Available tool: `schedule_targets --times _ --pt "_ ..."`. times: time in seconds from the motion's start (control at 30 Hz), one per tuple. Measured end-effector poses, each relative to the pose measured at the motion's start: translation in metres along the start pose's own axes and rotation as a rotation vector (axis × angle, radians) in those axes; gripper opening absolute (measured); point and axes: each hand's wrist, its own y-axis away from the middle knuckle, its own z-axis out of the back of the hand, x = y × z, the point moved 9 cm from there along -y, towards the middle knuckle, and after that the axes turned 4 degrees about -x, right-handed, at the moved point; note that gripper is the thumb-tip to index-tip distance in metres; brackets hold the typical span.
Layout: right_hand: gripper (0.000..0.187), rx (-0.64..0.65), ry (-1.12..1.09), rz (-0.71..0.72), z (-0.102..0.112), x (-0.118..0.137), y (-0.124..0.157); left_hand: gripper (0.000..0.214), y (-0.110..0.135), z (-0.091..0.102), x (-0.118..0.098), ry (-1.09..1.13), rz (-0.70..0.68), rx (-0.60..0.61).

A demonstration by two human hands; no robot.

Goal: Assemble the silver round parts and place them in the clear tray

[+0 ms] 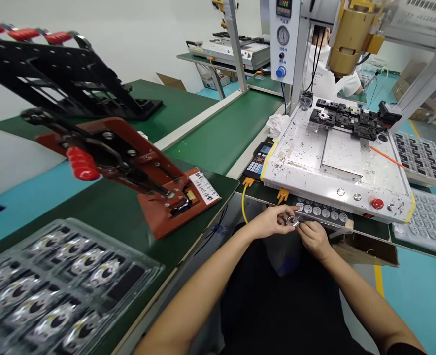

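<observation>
My left hand (271, 222) pinches a small shiny metal part with a round opening (292, 221) between thumb and fingers, in front of the white machine. My right hand (315, 238) is closed, its fingertips meeting the part's right edge. Whether it holds anything small of its own is hidden. Just beyond both hands, round discs (317, 211) stand in rows in a holder under the machine's front edge. At the lower left, a clear plastic tray (144, 261) carries several similar shiny metal parts, with one dark slot bare at its right end.
A red-brown toggle-clamp fixture (154, 217) stands on the green table at left. The white benchtop machine (302, 162) bears black jigs (345, 118) and a red button (377, 203). A handheld keypad controller (257, 161) and yellow cable (244, 202) lie beside it. Someone in white (321, 74) sits behind.
</observation>
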Motion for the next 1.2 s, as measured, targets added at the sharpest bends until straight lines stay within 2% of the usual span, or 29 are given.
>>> schedule_targets --times 0.1,0.23,0.33,0.4,0.5,0.6,0.73,0.97,1.2 --pt "0.019 -0.036 -0.083 -0.104 0.016 0.01 0.003 0.035 0.0 0.001 -0.004 -0.079 -0.02 -0.025" --pt "0.015 -0.186 -0.132 -0.363 0.065 0.003 0.004 0.035 0.007 -0.002 -0.016 -0.128 -0.068 -0.102" --pt "0.014 -0.235 -0.184 -0.552 0.098 -0.004 0.0 0.04 0.018 -0.011 -0.028 -0.042 -0.091 -0.166" --pt "0.017 -0.219 -0.338 -0.715 0.106 -0.009 -0.003 0.044 0.027 -0.017 -0.033 0.108 -0.071 -0.2" --pt "0.028 -0.208 -0.625 -0.941 0.099 -0.01 -0.004 0.05 0.039 -0.027 -0.037 0.383 -0.004 -0.21" --pt "0.034 -0.196 -0.797 -1.03 0.086 -0.006 -0.006 0.054 0.05 -0.035 -0.04 0.569 0.061 -0.212" --pt "0.034 -0.161 -0.903 -1.048 0.074 -0.003 -0.008 0.057 0.063 -0.039 -0.043 0.685 0.101 -0.232" --pt "0.027 -0.124 -0.896 -1.014 0.076 0.002 -0.007 0.058 0.073 -0.036 -0.043 0.633 0.093 -0.298" --pt "0.028 -0.052 -0.961 -1.063 0.072 0.004 0.0 0.06 0.077 -0.039 -0.049 0.681 0.103 -0.292"
